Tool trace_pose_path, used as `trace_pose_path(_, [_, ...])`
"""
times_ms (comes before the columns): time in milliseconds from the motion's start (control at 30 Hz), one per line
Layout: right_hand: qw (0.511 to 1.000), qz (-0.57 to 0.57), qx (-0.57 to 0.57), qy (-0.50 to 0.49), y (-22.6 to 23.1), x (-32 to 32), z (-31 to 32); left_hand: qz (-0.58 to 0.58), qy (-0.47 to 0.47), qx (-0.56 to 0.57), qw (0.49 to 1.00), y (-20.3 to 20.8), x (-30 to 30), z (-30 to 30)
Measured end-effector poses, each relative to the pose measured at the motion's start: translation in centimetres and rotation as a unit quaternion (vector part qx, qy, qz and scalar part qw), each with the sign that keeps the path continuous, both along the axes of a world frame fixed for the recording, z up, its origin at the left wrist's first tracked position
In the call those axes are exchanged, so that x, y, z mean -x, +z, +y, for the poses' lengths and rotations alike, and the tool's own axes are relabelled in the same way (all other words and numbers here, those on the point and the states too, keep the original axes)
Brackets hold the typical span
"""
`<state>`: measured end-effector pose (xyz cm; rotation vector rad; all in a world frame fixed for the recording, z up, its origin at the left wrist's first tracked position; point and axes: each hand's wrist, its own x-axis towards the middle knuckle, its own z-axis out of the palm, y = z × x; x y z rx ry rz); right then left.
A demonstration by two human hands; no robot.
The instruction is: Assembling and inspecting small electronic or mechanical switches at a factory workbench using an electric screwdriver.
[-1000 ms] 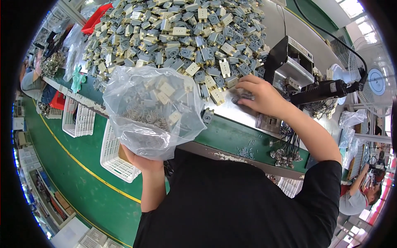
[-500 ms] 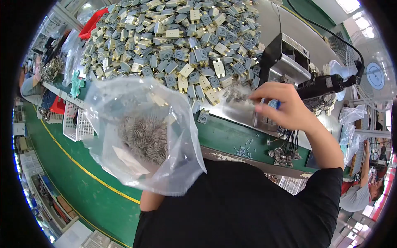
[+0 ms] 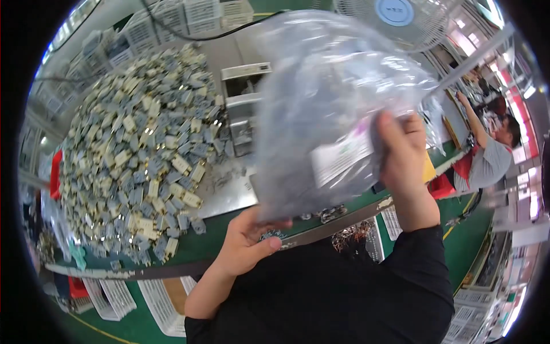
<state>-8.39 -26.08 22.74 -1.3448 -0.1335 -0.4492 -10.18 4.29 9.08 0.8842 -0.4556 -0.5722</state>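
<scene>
A large clear plastic bag (image 3: pixel 321 114), greyish and blurred by motion, is raised in front of me over the bench. A white label (image 3: pixel 342 155) shows on its lower part; what it contains cannot be made out. My right hand (image 3: pixel 404 152) is closed on the bag's right side, thumb in front. At its lower left corner is my left hand (image 3: pixel 243 243), with thumb and fingers apart and the fingertips against or just under the bottom edge. Left of the bag, small wire springs (image 3: pixel 226 175) lie scattered on a metal plate (image 3: pixel 235 195).
A big heap of grey and cream plastic parts (image 3: pixel 137 160) covers the bench's left side. Behind the bag's left edge stands a metal fixture (image 3: pixel 240 109). White baskets (image 3: pixel 160 304) sit below the bench. A fan (image 3: pixel 395 17) is at the back; another person (image 3: pixel 490 152) works at right.
The view has turned to the right. The open bag of springs at left no longer shows there; a bag is now raised at right. My right hand has gone from the springs to the bag.
</scene>
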Motion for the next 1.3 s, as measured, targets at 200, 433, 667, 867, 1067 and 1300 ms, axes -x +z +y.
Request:
trace_pose_path(200, [0.957, 0.001, 0.13, -0.261, 2.1, 2.4, -21.7, -0.042, 0.052, -0.198, 0.978, -1.3, 0.0, 0.1])
trace_pose_path(433, [0.915, 0.09, 0.127, -0.373, -8.0, -2.2, -45.5, -0.055, 0.265, -0.283, 0.92, -2.9, -1.7, 3.8])
trace_pose_path(667, [0.654, 0.356, 0.259, -0.615, -12.7, -4.6, -51.9, -0.198, 0.292, -0.474, 0.807, -3.4, -2.6, 2.6])
trace_pose_path(867, [0.877, 0.037, 0.293, -0.378, -12.4, -4.3, -27.2, -0.227, 0.273, -0.482, 0.801, -4.6, -1.1, -0.2])
trace_pose_path(1067, [0.822, 0.18, 0.511, 0.177, -12.1, -3.5, -8.7, -0.377, 0.188, -0.437, 0.794, -4.7, -1.6, -1.3])
trace_pose_path(1300, [0.834, 0.156, 0.519, 0.106, -15.1, -2.3, -5.9, -0.458, 0.184, -0.326, 0.806, -3.9, -3.6, -4.9])
